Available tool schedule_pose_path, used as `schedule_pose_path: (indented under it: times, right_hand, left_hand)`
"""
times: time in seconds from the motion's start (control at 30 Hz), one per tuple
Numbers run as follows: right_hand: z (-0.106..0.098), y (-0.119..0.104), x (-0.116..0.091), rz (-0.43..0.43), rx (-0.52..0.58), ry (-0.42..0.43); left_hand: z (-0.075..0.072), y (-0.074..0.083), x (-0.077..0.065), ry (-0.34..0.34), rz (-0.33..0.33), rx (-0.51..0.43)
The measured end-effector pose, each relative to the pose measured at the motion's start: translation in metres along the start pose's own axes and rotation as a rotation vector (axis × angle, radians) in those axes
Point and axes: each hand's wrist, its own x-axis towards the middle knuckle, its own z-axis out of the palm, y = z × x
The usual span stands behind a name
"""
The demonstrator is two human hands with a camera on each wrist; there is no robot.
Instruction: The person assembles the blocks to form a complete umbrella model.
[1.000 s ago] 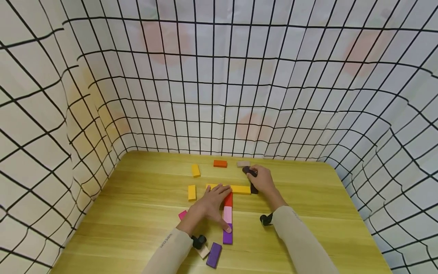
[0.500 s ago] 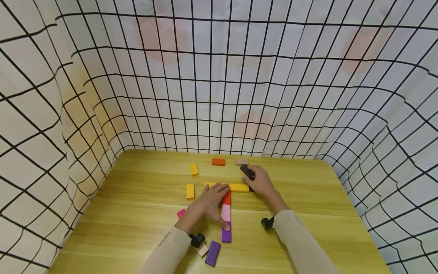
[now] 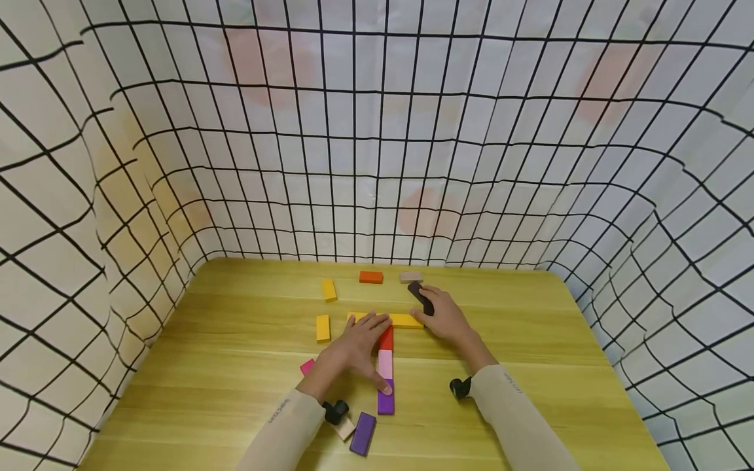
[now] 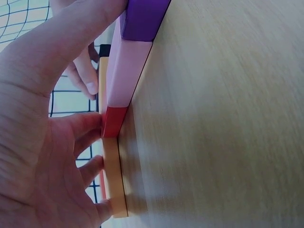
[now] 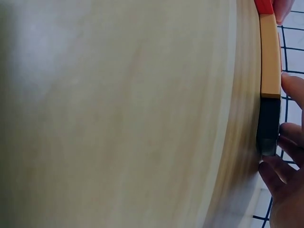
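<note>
My left hand (image 3: 356, 350) is spread beside a line of a red block (image 3: 385, 338), a pink block (image 3: 385, 364) and a purple block (image 3: 385, 403). Its thumb touches the purple block, while its fingers reach the red one and the yellow bar (image 3: 406, 320) lying across the top. Past the bar's right end, my right hand (image 3: 449, 318) pinches a dark block (image 3: 420, 296) that slants up and left. A black block (image 5: 270, 123) meets the bar's end in the right wrist view, close by the right fingers; the hand hides it in the head view.
An orange block (image 3: 371, 277) and a greyish block (image 3: 410, 277) lie at the back. Two yellow blocks (image 3: 323, 328) are at left. Near the left forearm are a magenta block (image 3: 307, 367), a beige block (image 3: 344, 429) and another purple block (image 3: 362, 434). Black mesh (image 3: 377, 176) surrounds the table.
The right hand has shifted slightly toward the bar's end, and the dark block in it has turned steeper. The black block at the bar's end became covered. The left hand stays put.
</note>
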Motion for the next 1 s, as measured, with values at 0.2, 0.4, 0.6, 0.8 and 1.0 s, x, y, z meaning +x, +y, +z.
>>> schedule_pose_path:
  times: [0.2, 0.4, 0.6, 0.8, 1.0]
  right_hand:
    - [0.0006, -0.0011, -0.0014, -0.016, 0.012, -0.015]
    - [0.0004, 0.0012, -0.0033, -0.018, 0.018, -0.006]
    - [0.0008, 0.0018, -0.0045, -0.038, 0.007, -0.001]
    - [0.0005, 0.0026, -0.0047, -0.021, 0.022, -0.014]
    - [0.0001, 0.0026, -0.0045, -0.025, 0.006, -0.028]
  left_hand:
    - [0.0003, -0.0016, -0.001, -0.005, -0.005, 0.002]
    - [0.0004, -0.0013, -0.0009, -0.002, 0.0, 0.002]
    - [0.002, -0.0018, 0.0008, -0.004, -0.002, 0.017]
    - [0.0019, -0.0013, 0.0008, 0.002, 0.009, 0.019]
    - [0.0012, -0.0012, 0.0, 0.0, 0.007, 0.019]
